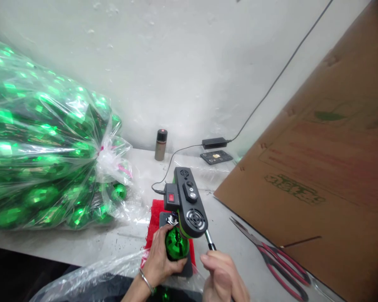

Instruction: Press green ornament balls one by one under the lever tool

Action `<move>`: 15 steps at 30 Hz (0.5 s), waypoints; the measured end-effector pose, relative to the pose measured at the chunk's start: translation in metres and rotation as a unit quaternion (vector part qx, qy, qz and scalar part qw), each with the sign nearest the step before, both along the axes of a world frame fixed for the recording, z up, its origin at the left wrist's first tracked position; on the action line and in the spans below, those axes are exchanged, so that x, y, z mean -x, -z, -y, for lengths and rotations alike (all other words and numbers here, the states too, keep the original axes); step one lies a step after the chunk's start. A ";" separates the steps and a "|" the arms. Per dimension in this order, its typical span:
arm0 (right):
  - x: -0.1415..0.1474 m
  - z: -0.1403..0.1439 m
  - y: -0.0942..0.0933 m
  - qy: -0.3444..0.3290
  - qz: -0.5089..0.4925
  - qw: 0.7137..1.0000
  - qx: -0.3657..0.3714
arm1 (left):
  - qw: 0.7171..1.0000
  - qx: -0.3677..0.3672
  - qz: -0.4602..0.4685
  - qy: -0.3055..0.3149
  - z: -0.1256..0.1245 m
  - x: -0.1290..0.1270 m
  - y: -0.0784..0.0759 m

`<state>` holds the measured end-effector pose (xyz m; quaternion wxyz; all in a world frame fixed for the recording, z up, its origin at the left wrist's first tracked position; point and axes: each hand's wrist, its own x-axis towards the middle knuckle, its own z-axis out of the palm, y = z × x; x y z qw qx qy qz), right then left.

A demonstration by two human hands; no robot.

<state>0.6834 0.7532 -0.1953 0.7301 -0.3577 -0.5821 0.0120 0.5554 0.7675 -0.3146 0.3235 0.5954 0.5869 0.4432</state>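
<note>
The clear bag [40,155] of green ornaments lies at the desk [91,243] left. The black press [184,201] stands on a red pad [154,222]. Your left hand [159,260] grips a green ball [176,245] under its head — your right hand [222,277] is closed around the lever handle [209,240].

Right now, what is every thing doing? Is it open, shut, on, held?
Left hand: grips the ball.
Ball: green, held under the press.
Right hand: shut on the lever.
Lever: held, slanting down.
Press: plugged in.
Bag: tied shut, full.
Scissors: lying flat.
Can: upright, capped.
</note>
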 end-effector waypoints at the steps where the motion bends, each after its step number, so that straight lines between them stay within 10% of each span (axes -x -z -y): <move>1: -0.002 -0.002 0.001 0.000 0.011 1.000 -0.007 | 1.000 -0.002 0.000 0.000 0.000 0.000 0.000; 15: -0.001 -0.009 0.021 0.013 0.038 0.998 -0.050 | 1.000 -0.003 0.013 0.006 -0.004 0.000 0.004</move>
